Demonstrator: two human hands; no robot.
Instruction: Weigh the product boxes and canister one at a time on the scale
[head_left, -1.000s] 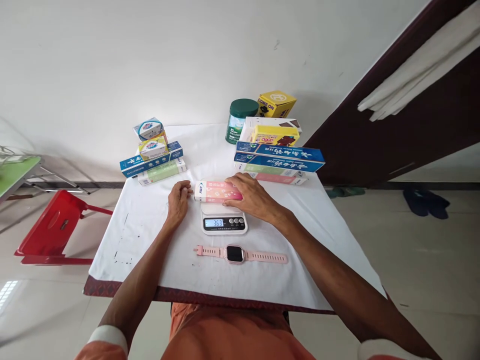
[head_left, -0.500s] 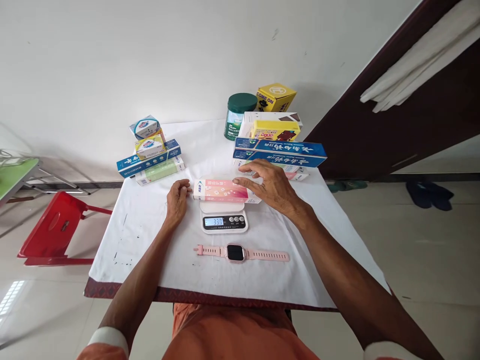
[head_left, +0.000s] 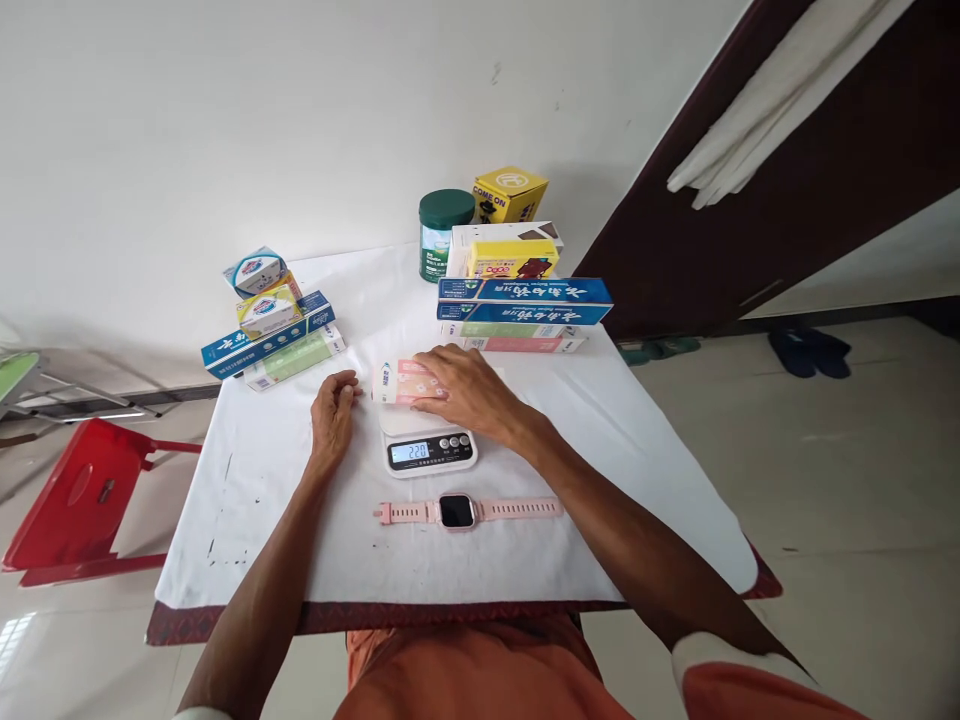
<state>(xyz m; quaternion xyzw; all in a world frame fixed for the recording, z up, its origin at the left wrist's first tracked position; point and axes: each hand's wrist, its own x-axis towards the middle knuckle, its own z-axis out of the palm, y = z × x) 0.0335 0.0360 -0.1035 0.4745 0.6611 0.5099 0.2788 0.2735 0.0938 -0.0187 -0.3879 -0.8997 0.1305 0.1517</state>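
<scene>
Since half a second ago, the right hand (head_left: 465, 388) has come back down from its raised pose over the pink box (head_left: 403, 381), and the display (head_left: 418, 451) has dropped from 337 to 220. Its fingers now wrap the right part of the box, the thumb at the near side and the others bent over the far side. That box lies lengthwise across the platform of the white scale (head_left: 426, 425), its left end sticking out past the edge. Just beside this end, the left hand (head_left: 334, 412) rests on the cloth-covered tabletop (head_left: 615, 430), its fingers loosely curled and relaxed. Nearer the person, a pink watch (head_left: 457, 511) lies stretched out below the scale. Behind the left hand are a green-and-white box (head_left: 296, 360), a long blue box (head_left: 266, 335) and two smaller boxes. Beyond the right hand, blue toothpaste boxes (head_left: 525, 290) lie in front of a green-lidded jar (head_left: 435, 262).
</scene>
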